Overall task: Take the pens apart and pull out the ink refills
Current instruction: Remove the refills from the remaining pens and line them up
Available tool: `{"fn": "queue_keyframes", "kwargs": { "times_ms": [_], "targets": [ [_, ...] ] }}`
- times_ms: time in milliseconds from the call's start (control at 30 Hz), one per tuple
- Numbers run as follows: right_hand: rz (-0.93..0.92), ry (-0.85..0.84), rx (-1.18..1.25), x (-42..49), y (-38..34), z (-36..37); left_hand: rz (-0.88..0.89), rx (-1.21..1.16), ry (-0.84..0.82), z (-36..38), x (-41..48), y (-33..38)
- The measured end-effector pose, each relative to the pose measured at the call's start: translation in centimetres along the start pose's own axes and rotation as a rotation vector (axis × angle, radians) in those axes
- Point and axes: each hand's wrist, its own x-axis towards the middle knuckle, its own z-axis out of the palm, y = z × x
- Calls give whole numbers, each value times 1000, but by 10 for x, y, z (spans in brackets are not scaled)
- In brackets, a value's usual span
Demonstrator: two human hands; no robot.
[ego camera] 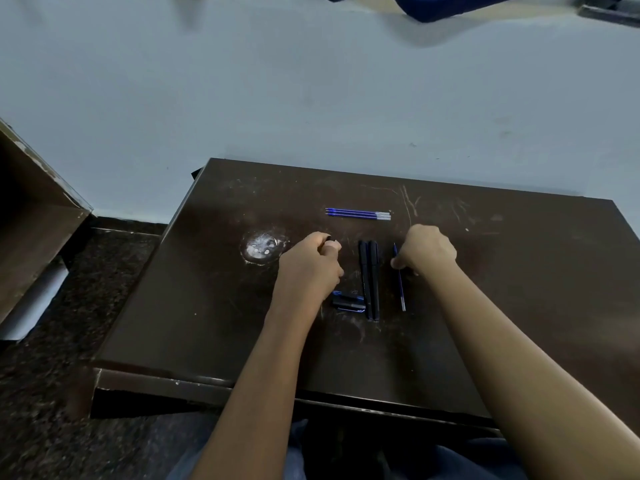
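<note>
On the dark brown table [207, 306], three blue ink refills [358, 214] lie side by side near the far edge. My left hand [311, 265] is curled around a black pen barrel whose end shows at its top [329, 240]. Two black pen barrels [369, 278] lie parallel between my hands. My right hand [427, 252] pinches a thin blue refill [400, 289] that rests on the table. Small black and blue pen caps [348, 302] sit just below my left hand.
A whitish scuffed patch [263, 245] marks the table left of my left hand. A wooden cabinet [31, 220] stands on the floor at the left. A pale wall runs behind the table. My legs are under the near edge.
</note>
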Motion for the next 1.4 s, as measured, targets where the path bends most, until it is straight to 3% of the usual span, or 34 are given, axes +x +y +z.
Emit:
{"fn": "queue_keyframes", "kwargs": {
  "times_ms": [300,400,567,667,1133,1333,1400],
  "targets": [
    [-46,-36,173,-8,5,4,-57,70,-28,-3,-3,3],
    [-185,70,435,-20,-7,-24,-36,51,-39,-3,-2,2],
    [-354,179,1130,-71,-22,-53,18,42,-51,-2,-2,0],
    [-392,177,1287,-90,-20,-45,54,45,-44,-2,-2,-1],
    [-397,221,1308,-85,-24,-22,72,44,-63,-3,1,-3],
    [-468,60,908,-85,-36,-4,70,15,-72,-2,2,-5],
    [-499,-16,891,-84,-38,-3,81,6,-33,-2,3,-5]
  ]
}}
